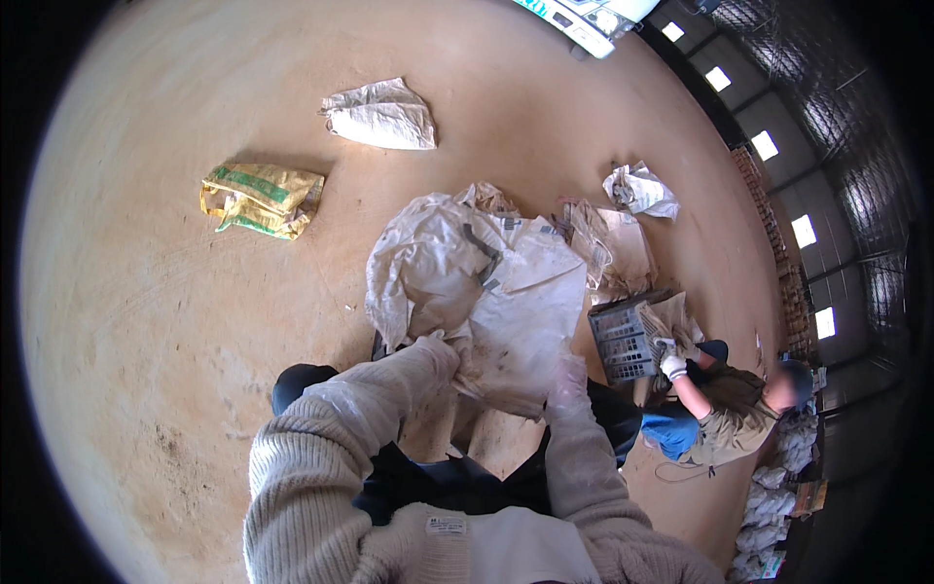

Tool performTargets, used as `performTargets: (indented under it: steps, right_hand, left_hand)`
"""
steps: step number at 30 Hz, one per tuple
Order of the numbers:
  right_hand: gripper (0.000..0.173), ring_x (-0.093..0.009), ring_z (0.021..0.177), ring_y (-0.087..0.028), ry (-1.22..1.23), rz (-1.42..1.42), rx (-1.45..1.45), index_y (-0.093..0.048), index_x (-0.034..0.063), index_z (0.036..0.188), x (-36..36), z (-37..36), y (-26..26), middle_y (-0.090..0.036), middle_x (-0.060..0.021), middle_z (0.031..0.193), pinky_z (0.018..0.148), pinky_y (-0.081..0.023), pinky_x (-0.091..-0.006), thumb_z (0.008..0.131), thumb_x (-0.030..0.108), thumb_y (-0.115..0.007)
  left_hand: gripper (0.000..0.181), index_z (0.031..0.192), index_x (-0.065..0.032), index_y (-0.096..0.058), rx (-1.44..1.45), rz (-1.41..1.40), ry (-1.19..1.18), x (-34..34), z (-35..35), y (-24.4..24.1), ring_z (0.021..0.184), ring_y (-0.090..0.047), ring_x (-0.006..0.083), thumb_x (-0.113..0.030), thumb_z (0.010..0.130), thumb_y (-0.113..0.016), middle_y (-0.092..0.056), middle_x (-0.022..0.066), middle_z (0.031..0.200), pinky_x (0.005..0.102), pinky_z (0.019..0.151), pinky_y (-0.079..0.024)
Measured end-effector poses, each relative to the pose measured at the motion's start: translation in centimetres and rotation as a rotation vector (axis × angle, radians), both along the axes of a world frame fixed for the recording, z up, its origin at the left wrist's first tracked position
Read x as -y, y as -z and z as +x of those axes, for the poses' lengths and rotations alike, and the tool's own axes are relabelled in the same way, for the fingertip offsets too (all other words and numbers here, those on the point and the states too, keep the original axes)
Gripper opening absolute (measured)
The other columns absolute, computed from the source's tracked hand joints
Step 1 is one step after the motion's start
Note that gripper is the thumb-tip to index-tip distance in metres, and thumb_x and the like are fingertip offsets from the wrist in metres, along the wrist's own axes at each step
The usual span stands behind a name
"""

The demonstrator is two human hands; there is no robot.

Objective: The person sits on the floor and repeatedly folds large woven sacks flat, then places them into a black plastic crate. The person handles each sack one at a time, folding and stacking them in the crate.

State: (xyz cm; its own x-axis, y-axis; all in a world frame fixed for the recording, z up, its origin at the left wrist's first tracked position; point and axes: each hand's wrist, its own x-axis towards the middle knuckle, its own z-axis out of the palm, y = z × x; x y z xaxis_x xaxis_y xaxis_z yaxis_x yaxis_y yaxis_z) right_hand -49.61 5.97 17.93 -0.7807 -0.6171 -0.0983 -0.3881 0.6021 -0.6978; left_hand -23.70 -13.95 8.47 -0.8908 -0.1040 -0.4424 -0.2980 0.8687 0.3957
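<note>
A large, dirty white woven sack [522, 314] lies spread in front of me, its far part crumpled and bulging. My left hand [438, 354], in a thin translucent glove, grips the sack's near left edge. At the near right edge my right hand [568, 379], gloved the same way, is closed on the sack's rim. The fingertips of both hands are partly hidden by the fabric and the gloves. A dark strip [481, 248] lies across the sack's upper part. Under its left side a bit of a dark crate's edge shows.
Right of me a co-worker [737, 409] in white gloves handles sacking at a grey plastic crate [620, 343]. More sacks [613, 244] lie beyond it. On the floor are a yellow-green bag [266, 197] and a white sack [383, 117]. A vehicle [584, 22] stands at the far edge.
</note>
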Motion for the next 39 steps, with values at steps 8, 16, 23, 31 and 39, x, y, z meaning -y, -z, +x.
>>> performTargets:
  steps: [8,16,23,31,39]
  right_hand:
    - [0.044,-0.03,0.071,-0.075,-0.054,0.08,-0.263,-0.08,0.0031,0.108,0.5,-0.9,-1.7,-0.078,-0.0168,0.08,0.064,-0.058,-0.0404,0.109,0.043,-0.06]
    - [0.028,-0.015,0.068,-0.065,-0.085,-0.013,0.085,-0.078,0.0065,0.113,1.8,5.3,-6.3,-0.071,-0.0039,0.08,0.058,-0.05,-0.0327,0.102,0.031,-0.07]
    - [0.021,-0.01,0.085,-0.066,-0.054,-0.403,0.378,-0.075,0.0047,0.12,-2.4,4.4,-5.9,-0.072,0.0016,0.101,0.074,-0.054,-0.0278,0.1,0.01,-0.07]
    - [0.012,-0.014,0.096,-0.069,-0.025,-0.609,0.739,-0.073,0.0044,0.111,-4.8,4.3,-4.2,-0.073,-0.0025,0.106,0.084,-0.057,-0.0324,0.102,0.006,-0.066]
    - [0.035,-0.017,0.097,-0.071,-0.066,-0.667,0.443,-0.066,0.0003,0.128,-3.4,7.8,-12.7,-0.072,-0.0069,0.114,0.092,-0.059,-0.0352,0.093,0.004,-0.065]
  left_hand:
    - [0.062,0.103,-0.0084,-0.083,-0.376,0.215,-0.377,4.3,2.7,-5.0,0.117,-0.073,0.0355,-0.066,0.093,-0.064,-0.078,0.0189,0.117,0.0489,0.099,-0.056]
    - [0.06,0.118,-0.0096,-0.077,-0.552,-0.052,-0.902,7.4,4.7,-14.0,0.11,-0.074,0.0365,-0.057,0.082,-0.083,-0.078,0.0168,0.113,0.0468,0.097,-0.058]
    - [0.058,0.124,-0.0183,-0.078,-0.482,0.028,-1.011,8.5,5.7,-14.3,0.113,-0.074,0.0362,-0.051,0.078,-0.089,-0.079,0.0135,0.116,0.047,0.096,-0.059]
    - [0.036,0.121,-0.0151,-0.081,-0.189,0.009,-1.195,10.7,5.4,-11.0,0.121,-0.073,0.0354,-0.038,0.095,-0.069,-0.078,0.0152,0.125,0.0474,0.101,-0.059]
    - [0.039,0.127,-0.0195,-0.08,0.012,0.031,-1.165,12.5,6.4,-8.6,0.13,-0.069,0.036,-0.039,0.096,-0.067,-0.072,0.0163,0.139,0.0495,0.102,-0.059]
